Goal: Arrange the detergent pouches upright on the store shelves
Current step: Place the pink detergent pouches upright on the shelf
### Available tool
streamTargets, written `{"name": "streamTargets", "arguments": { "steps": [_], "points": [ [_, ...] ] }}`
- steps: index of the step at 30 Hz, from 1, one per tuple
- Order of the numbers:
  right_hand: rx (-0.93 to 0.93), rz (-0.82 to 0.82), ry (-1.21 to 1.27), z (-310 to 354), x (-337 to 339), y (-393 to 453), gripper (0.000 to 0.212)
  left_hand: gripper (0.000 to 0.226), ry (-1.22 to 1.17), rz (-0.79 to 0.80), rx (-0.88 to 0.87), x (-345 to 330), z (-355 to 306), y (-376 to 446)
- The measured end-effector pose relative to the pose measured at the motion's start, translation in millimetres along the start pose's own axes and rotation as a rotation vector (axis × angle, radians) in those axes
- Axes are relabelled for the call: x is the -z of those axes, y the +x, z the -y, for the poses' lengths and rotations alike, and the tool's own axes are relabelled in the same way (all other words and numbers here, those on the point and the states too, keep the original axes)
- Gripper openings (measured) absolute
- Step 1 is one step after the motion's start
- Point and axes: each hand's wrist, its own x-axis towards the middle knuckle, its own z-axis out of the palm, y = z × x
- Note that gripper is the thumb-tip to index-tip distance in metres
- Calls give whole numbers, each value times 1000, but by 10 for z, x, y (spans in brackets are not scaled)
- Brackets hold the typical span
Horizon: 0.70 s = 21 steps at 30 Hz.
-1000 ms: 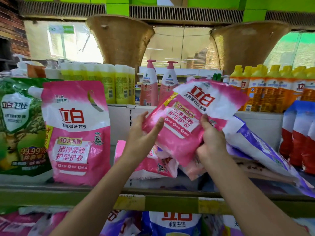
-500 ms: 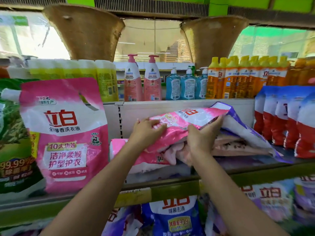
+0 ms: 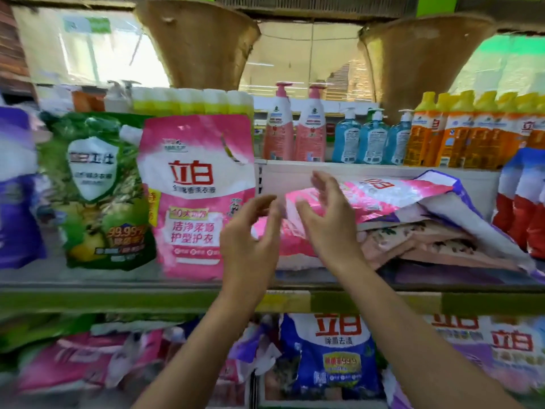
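left hand (image 3: 250, 243): in front of the shelf (image 3: 118, 301), just right of the upright pink pouch (image 3: 196, 196). Fingers spread and loosely curved, nothing in them. Fingertips look just short of the flat pink pouch (image 3: 374, 196); blur, so contact can't be confirmed.
right hand (image 3: 330, 216): just right of the left hand, palm facing left, fingers spread, holding nothing. It overlaps the flat pink pouch's left end in view; touching or not, can't tell.
flat pink pouch: right of the upright pink pouch, same shelf, lying on its side on top of a heap.
heap: a purple-white pouch (image 3: 460, 208) slumps over its right side, crumpled beige packs (image 3: 427, 240) underneath.
upright pink pouch: standing, front label out.
green pouch (image 3: 97, 193): standing, touching the upright pink pouch's left edge.
purple pouch (image 3: 14, 187): further left, at frame edge, blurred.
red-white pouches (image 3: 522, 202): far right of the heap, standing.
bottles (image 3: 371, 137): pink, blue and orange ones stand in a row on the ledge behind and above the heap.
lower shelf: blue pouch (image 3: 330, 352) below the hands, pink and purple ones either side, blurred.
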Motion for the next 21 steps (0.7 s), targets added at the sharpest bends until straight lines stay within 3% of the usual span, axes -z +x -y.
{"name": "streamTargets", "arguments": {
  "steps": [3,6,9,12,16,19,21],
  "points": [
    [-133,286,223,86,-298,-148,70,18,119,-183,62,469,120,-142],
    [-226,415,289,94,-557,-252,84,57,318,-179,303,871,340,-172],
    [-235,455,212,57,-761,-293,83,99,360,-2,488,1144,536,-70],
    [-162,476,48,31,-865,-280,90,116,269,137,556,1213,705,71],
    [-112,414,-127,-26,-989,-216,80,142,402,176,577,1137,851,118],
    [-128,371,-261,1,-1055,-150,69,140,459,160,495,1060,940,119],
    [-104,352,-409,57,-1106,-98,92,132,501,151,477,1010,984,165]
  ]
}}
